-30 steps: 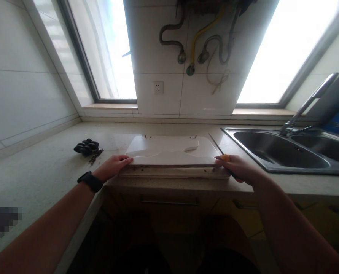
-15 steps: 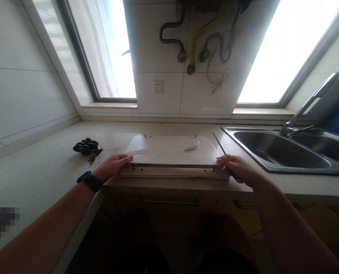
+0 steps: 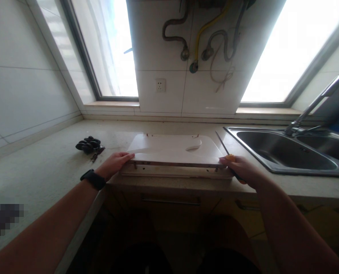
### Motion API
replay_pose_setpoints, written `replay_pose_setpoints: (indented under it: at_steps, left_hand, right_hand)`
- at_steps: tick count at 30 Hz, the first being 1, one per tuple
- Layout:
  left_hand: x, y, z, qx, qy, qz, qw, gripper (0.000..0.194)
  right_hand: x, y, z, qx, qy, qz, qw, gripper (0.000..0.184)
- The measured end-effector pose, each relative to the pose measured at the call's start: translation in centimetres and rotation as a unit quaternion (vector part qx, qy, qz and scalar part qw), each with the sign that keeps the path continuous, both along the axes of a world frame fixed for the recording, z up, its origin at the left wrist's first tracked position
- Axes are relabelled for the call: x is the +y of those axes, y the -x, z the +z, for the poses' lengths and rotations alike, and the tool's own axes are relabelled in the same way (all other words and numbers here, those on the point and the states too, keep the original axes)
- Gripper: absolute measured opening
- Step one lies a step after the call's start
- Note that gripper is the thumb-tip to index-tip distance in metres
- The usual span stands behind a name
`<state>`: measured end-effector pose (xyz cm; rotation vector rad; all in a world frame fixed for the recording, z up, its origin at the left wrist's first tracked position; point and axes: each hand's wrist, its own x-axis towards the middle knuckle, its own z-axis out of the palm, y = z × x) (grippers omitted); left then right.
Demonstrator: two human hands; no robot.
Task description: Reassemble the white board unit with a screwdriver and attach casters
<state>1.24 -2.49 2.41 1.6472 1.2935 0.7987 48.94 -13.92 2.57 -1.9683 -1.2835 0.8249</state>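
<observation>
A white rectangular cover panel (image 3: 172, 150) lies on a matching white base (image 3: 175, 173) at the counter's front edge, its near edge raised a little. My left hand (image 3: 113, 164) grips the panel's near left corner, fingers curled over the edge; a black watch (image 3: 93, 179) sits on that wrist. My right hand (image 3: 240, 169) pinches the near right corner and also holds a screwdriver (image 3: 225, 149) with an orange handle, whose metal shaft points away along the panel's right side.
A small heap of black parts (image 3: 88, 145) lies on the beige countertop (image 3: 43, 167) to the left. A steel double sink (image 3: 283, 152) with a tap (image 3: 314, 104) is at the right. Pipes and a wall socket (image 3: 160, 85) hang on the tiled pillar between two windows.
The panel's near edge has lifted slightly off the base, showing small pegs beneath. Both hands stay on its corners; the view has shifted a little.
</observation>
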Motion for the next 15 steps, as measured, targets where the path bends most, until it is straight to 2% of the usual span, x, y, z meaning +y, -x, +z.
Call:
replay_pose_setpoints:
  at_steps: [7, 11, 15]
  left_hand:
    - [0.4, 0.3, -0.1, 0.002, 0.016, -0.024, 1.000, 0.050]
    - [0.6, 0.6, -0.2, 0.027, 0.002, -0.037, 0.999, 0.050]
    - [1.0, 1.0, -0.5, 0.043, -0.009, -0.056, 0.997, 0.051]
  right_hand:
    - [-0.2, -0.3, -0.3, 0.010, -0.007, 0.011, 1.000, 0.047]
    - [-0.4, -0.4, -0.2, 0.018, -0.017, 0.030, 0.999, 0.056]
    - [-0.7, 0.0, 0.2, 0.027, -0.035, 0.024, 0.999, 0.057]
